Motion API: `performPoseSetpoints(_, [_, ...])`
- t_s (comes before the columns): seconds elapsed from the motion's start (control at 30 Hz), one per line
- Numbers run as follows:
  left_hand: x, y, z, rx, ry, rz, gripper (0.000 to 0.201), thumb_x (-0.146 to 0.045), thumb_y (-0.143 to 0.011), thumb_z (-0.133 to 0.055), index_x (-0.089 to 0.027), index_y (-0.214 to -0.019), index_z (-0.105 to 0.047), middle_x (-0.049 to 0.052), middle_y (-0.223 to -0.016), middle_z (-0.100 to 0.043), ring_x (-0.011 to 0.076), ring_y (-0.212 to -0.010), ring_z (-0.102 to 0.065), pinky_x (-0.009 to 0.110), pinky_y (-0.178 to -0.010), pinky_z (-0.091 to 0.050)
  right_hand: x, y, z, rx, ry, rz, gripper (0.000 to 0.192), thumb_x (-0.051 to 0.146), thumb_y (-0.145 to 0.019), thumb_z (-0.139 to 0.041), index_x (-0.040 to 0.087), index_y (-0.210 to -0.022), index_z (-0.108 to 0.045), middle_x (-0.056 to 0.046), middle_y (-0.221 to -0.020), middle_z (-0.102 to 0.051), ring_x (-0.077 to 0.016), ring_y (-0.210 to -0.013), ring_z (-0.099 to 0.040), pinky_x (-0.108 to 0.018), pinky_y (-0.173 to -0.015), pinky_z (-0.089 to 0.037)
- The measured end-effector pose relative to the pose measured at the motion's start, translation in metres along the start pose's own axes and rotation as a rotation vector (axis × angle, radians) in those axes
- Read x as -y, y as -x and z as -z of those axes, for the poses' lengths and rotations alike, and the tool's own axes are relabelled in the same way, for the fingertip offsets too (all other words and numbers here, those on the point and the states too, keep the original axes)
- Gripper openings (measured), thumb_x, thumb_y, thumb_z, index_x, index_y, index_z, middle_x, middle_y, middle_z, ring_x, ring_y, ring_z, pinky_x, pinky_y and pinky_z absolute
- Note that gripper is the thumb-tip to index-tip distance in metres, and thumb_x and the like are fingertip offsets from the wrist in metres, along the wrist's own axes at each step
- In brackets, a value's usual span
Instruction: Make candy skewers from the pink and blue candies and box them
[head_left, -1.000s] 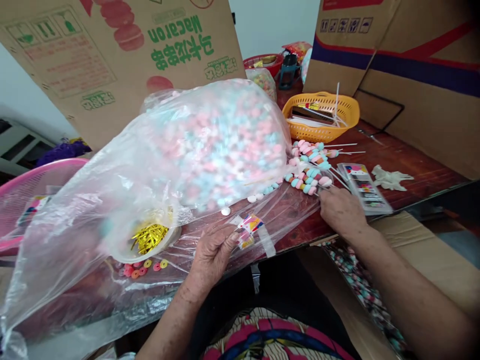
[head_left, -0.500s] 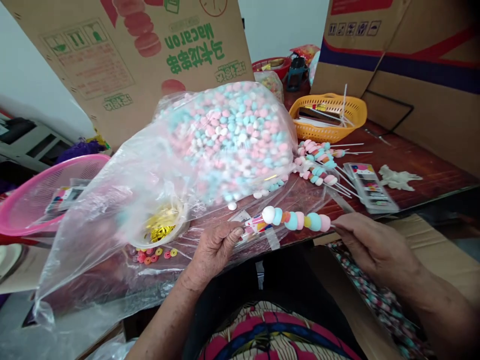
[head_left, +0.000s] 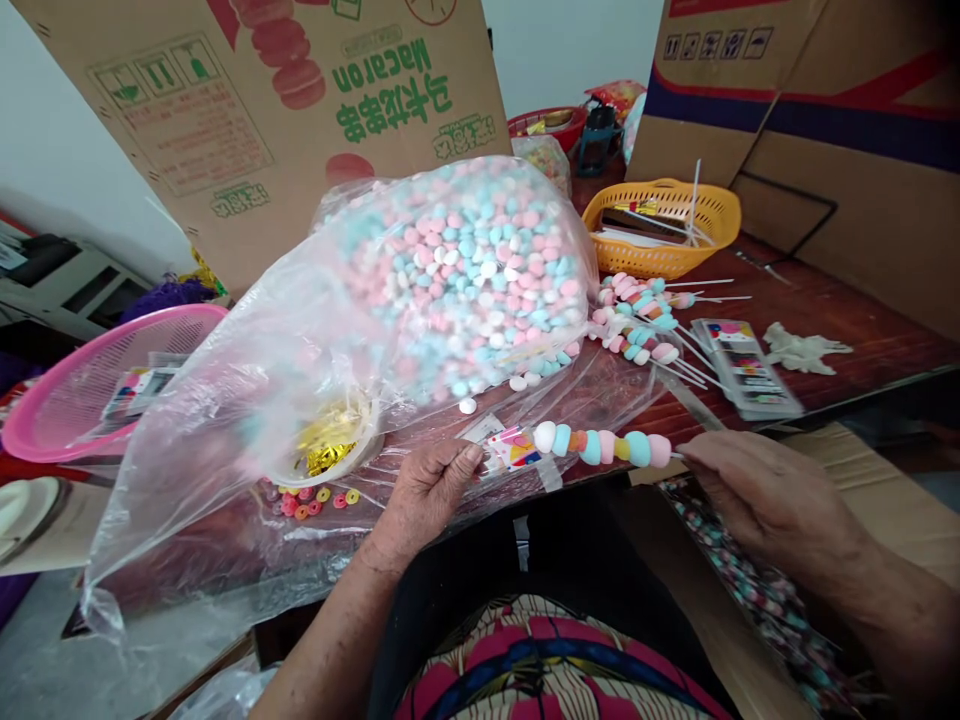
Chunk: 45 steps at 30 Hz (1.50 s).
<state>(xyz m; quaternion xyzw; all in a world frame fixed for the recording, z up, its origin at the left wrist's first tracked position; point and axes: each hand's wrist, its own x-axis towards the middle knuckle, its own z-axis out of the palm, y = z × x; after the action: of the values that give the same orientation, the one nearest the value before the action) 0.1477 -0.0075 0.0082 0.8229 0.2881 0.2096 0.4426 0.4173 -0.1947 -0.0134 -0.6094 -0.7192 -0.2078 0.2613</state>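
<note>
My right hand (head_left: 757,485) grips the stick end of a candy skewer (head_left: 600,445) threaded with white, blue, pink and orange marshmallow pieces, held level over the table's front edge. Its tip points at a small clear wrapper with a printed label (head_left: 506,450), which my left hand (head_left: 431,490) pinches against the plastic sheet. A big clear bag of pink, blue and white marshmallows (head_left: 465,275) lies just behind both hands.
Several finished skewers (head_left: 637,325) and a stack of wrappers (head_left: 746,365) lie at right, near a yellow basket (head_left: 660,225). A bowl of gold twist ties (head_left: 330,450), loose ring candies (head_left: 311,500) and a pink basket (head_left: 82,385) are at left. Cardboard boxes (head_left: 315,110) stand behind.
My right hand picked one skewer from the pile at right and brought it toward me, to the wrapper in my left hand. The left hand stayed on the wrapper.
</note>
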Motion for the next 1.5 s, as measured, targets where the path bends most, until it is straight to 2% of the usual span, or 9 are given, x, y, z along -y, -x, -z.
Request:
performPoseSetpoints(0.2, [-0.001,0.000,-0.002,0.113,0.130,0.114,0.046,-0.050,-0.088,-0.045,-0.015,-0.060,-0.053,-0.003,-0.055,-0.042,0.0091,-0.053,-0.037,0.021,-0.051,-0.033,0.004,-0.005,0.002,-0.022,-0.062,-0.137,0.018,0.014,-0.087,-0.047,0.020,-0.102,-0.055,-0.007,-0.085,-0.067,-0.0202,-0.076,-0.066,-0.031,-0.070,-0.053])
performPoseSetpoints(0.47, [0.005,0.000,-0.002,0.081,0.293,0.205,0.044,-0.054,-0.085,-0.049,-0.014,-0.068,-0.060,-0.002,-0.057,-0.049,0.0100,-0.053,-0.044,0.022,-0.051,-0.037,0.006,0.006,-0.008,0.029,-0.078,-0.072,0.018,0.011,-0.085,-0.050,0.017,-0.100,-0.056,-0.009,-0.084,-0.067,-0.0206,-0.075,-0.064,-0.033,-0.069,-0.053])
performPoseSetpoints(0.9, [-0.013,-0.007,-0.001,0.111,-0.344,-0.019,0.043,-0.036,-0.092,-0.041,-0.016,-0.055,-0.048,-0.004,-0.053,-0.040,0.0099,-0.053,-0.037,0.024,-0.053,-0.028,0.002,-0.002,0.012,0.094,0.111,0.106,0.024,0.005,-0.080,-0.044,0.019,-0.092,-0.060,-0.007,-0.076,-0.068,-0.0207,-0.065,-0.060,-0.034,-0.061,-0.046])
performPoseSetpoints(0.97, [-0.011,-0.006,-0.002,0.102,-0.375,-0.018,0.042,-0.036,-0.092,-0.041,-0.016,-0.056,-0.050,-0.003,-0.053,-0.044,0.0100,-0.053,-0.039,0.024,-0.054,-0.029,0.004,0.004,0.009,0.059,0.063,-0.050,0.020,0.010,-0.082,-0.047,0.020,-0.092,-0.061,-0.007,-0.080,-0.068,-0.0204,-0.070,-0.062,-0.033,-0.066,-0.047])
performPoseSetpoints(1.03, [-0.009,-0.005,-0.005,0.108,-0.329,-0.009,0.040,-0.037,-0.092,-0.041,-0.016,-0.061,-0.055,-0.002,-0.056,-0.049,0.0103,-0.055,-0.042,0.023,-0.054,-0.032,0.009,0.008,0.001,0.005,-0.118,-0.364,0.013,0.018,-0.084,-0.050,0.021,-0.092,-0.061,-0.005,-0.079,-0.067,-0.0186,-0.071,-0.062,-0.030,-0.066,-0.048])
performPoseSetpoints(1.13, [-0.008,-0.003,-0.015,0.128,-0.239,-0.002,0.039,-0.038,-0.092,-0.040,-0.015,-0.067,-0.060,-0.002,-0.057,-0.052,0.0102,-0.056,-0.044,0.022,-0.053,-0.034,0.028,-0.002,-0.021,-0.136,-0.666,-0.903,0.011,0.031,-0.083,-0.057,0.020,-0.085,-0.058,0.002,-0.064,-0.056,-0.0122,-0.052,-0.051,-0.024,-0.048,-0.041])
performPoseSetpoints(1.2, [-0.009,-0.003,-0.023,0.141,-0.226,-0.020,0.038,-0.038,-0.092,-0.041,-0.015,-0.073,-0.064,-0.001,-0.060,-0.056,0.0105,-0.057,-0.045,0.022,-0.055,-0.036,0.047,-0.019,-0.040,-0.175,-1.080,-1.105,0.021,0.039,-0.077,-0.063,0.019,-0.079,-0.056,0.005,-0.057,-0.048,-0.0078,-0.044,-0.039,-0.021,-0.040,-0.032])
performPoseSetpoints(1.33, [-0.011,-0.001,-0.033,0.107,-0.201,-0.039,0.031,-0.035,-0.091,-0.043,-0.016,-0.085,-0.068,0.002,-0.071,-0.065,0.0127,-0.064,-0.052,0.025,-0.063,-0.040,0.080,-0.052,-0.069,-0.005,-1.536,-1.205,0.030,0.041,-0.062,-0.074,0.016,-0.071,-0.060,0.008,-0.051,-0.045,-0.0034,-0.039,-0.026,-0.019,-0.038,-0.022])
performPoseSetpoints(1.5, [-0.001,0.005,-0.030,0.101,0.103,0.170,0.026,-0.037,-0.079,-0.062,-0.017,-0.095,-0.063,-0.002,-0.068,-0.062,0.0118,-0.061,-0.052,0.022,-0.057,-0.040,0.088,-0.060,-0.077,-0.047,-1.512,-1.277,0.033,0.043,-0.059,-0.075,0.016,-0.060,-0.056,0.007,-0.049,-0.046,-0.0040,-0.041,-0.027,-0.019,-0.039,-0.022])
